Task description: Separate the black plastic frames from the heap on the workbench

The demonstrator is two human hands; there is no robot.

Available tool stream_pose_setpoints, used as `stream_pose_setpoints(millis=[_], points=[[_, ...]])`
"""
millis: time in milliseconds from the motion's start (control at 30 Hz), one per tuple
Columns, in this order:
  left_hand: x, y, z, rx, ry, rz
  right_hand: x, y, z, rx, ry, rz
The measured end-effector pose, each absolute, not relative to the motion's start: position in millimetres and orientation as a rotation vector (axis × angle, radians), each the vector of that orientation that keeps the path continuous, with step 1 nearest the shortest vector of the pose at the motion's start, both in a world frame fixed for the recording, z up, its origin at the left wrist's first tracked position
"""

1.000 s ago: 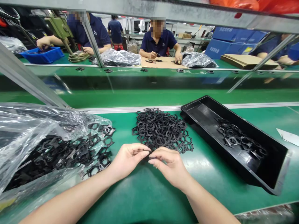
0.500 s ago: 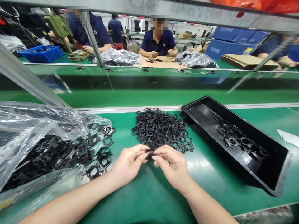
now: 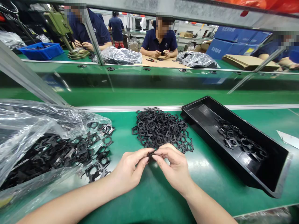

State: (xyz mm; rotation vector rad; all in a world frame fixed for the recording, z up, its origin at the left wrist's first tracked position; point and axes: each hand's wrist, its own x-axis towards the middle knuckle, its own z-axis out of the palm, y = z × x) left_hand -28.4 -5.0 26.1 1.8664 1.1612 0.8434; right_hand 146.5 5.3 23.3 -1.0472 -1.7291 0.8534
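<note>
At least one black part [image 3: 151, 154] is being pinched by the left hand [image 3: 130, 168] and right hand [image 3: 175, 165] at one ring pile [image 3: 161, 127]'s near edge, one bag [image 3: 42, 124] lying left, one tray [image 3: 203, 114] right.

The heap [image 3: 161, 128] lies between left bag [image 3: 35, 123] and right tray [image 3: 201, 117].

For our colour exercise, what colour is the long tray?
The tray is black; the head view shows it.
</note>
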Motion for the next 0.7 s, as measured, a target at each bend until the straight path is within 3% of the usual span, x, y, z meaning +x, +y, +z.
stream_pose_setpoints(millis=[333, 700], points=[[-27, -5, 34, 1.872, 1.024, 0.894, 146, 3, 26, -1.046, -1.724, 0.889], [-32, 0, 21, 2.105, 1.185, 1.011, 147, 1, 23, -1.053, -1.722, 0.858]])
